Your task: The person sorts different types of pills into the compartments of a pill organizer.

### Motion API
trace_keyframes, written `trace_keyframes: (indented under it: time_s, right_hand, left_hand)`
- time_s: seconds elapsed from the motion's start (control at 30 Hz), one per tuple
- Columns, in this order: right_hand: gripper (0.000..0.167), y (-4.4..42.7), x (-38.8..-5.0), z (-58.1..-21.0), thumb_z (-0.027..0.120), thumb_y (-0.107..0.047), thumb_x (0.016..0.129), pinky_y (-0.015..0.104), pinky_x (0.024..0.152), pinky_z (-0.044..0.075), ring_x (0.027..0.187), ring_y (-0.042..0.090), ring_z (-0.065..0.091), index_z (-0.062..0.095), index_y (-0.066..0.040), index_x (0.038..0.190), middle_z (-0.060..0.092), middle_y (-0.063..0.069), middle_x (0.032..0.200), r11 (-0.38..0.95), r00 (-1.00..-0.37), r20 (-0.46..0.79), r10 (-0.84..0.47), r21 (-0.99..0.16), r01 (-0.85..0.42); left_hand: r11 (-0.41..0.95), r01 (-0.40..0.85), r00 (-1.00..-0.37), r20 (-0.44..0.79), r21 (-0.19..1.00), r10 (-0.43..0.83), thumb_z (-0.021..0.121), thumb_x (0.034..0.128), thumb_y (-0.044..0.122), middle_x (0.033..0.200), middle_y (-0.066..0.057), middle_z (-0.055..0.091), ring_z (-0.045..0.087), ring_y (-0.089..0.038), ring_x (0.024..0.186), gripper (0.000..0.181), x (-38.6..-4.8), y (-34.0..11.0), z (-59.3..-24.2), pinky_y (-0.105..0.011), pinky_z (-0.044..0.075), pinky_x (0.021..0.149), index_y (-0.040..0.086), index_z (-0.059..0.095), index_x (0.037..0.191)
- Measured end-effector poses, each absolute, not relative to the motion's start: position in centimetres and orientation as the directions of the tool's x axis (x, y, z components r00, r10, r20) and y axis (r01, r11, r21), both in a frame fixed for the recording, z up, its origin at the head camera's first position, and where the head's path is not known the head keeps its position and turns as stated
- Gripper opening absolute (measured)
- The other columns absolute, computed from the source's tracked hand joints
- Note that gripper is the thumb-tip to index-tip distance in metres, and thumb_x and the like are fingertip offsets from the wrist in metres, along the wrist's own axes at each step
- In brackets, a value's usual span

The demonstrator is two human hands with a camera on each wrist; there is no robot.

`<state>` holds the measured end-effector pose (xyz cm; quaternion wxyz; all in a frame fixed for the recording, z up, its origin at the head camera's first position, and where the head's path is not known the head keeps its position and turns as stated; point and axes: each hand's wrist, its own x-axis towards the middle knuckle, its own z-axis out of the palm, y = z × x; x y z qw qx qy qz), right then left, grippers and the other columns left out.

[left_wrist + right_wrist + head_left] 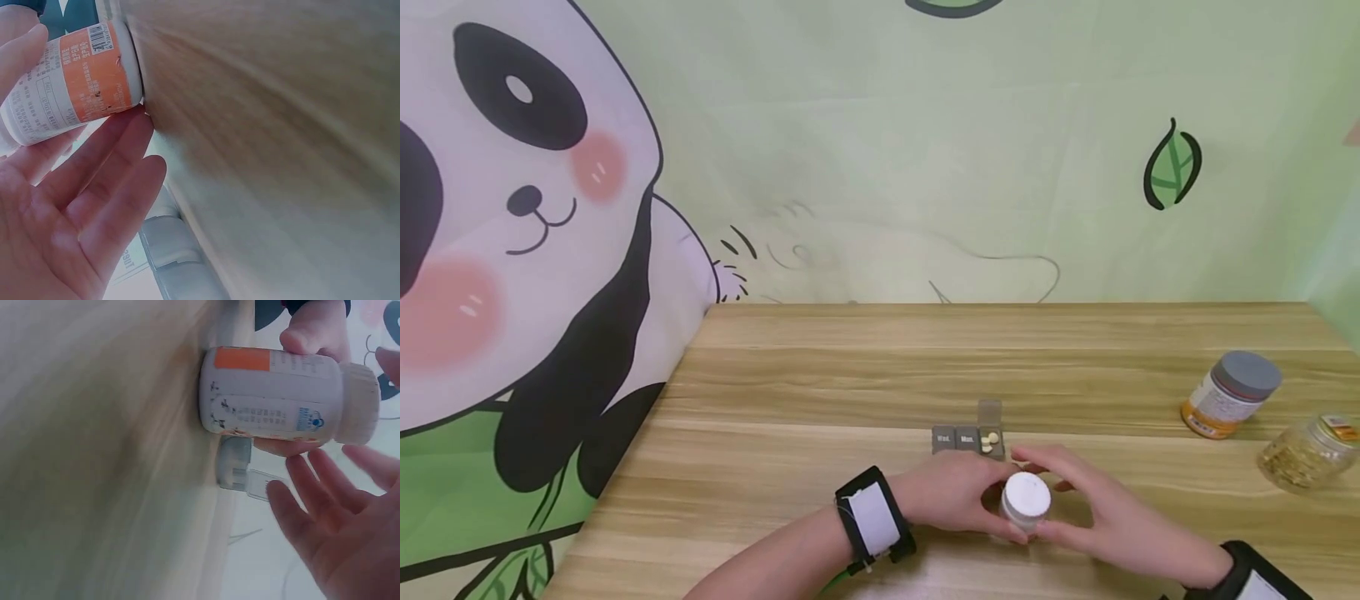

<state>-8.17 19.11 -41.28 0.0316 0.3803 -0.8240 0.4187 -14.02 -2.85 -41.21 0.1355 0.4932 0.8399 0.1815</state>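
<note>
A white pill bottle [1026, 498] with a white screw cap stands upright on the table; its orange and white label [94, 75] shows in the left wrist view. My left hand [953, 496] holds the bottle between thumb and fingers. On the bottle's other side, my right hand [1097, 508] is spread with parted fingers near the cap [359, 403], holding nothing. Just beyond the hands sits a grey pill organizer [967, 439] marked with weekdays, partly hidden by the left hand. Its right-end lid [990, 412] is raised, and pale yellow tablets [992, 438] lie in that compartment.
To the right on the wooden table [775, 383] stand a jar [1228, 396] with a grey lid and orange-white label, and a clear jar [1307, 454] of golden capsules. A panda-printed backdrop [865, 150] rises behind the table's far edge.
</note>
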Motion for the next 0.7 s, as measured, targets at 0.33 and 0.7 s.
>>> trace_keyframes:
  time_s: [0.33,0.7]
  right_hand:
    - [0.039,17.8,-8.7,-41.4,0.085,-0.031,0.075,0.033,0.078,0.048,0.103,0.011,0.058,0.053,-0.025,0.096,0.062,-0.003,0.117,0.462,-0.831,0.304,-0.467,-0.717,-0.522]
    - [0.055,17.6,-8.0,-41.3,0.085,-0.034,0.074,0.037,0.078,0.05,0.105,0.01,0.056,0.055,-0.023,0.119,0.057,-0.01,0.12,0.522,-0.786,0.362,-0.5,-0.599,-0.608]
  left_hand:
    - [0.447,0.782,-0.48,-0.039,0.435,0.877,0.07,0.086,0.051,0.093,0.016,0.062,0.052,0.008,0.077,0.042,-14.1,-2.8,-41.2,-0.012,0.041,0.065,0.019,0.063,0.112]
    - [0.452,0.784,-0.481,-0.046,0.425,0.876,0.072,0.0853,0.048,0.098,0.014,0.064,0.054,0.007,0.081,0.049,-14.0,-3.0,-41.3,-0.012,0.041,0.07,0.015,0.063,0.12]
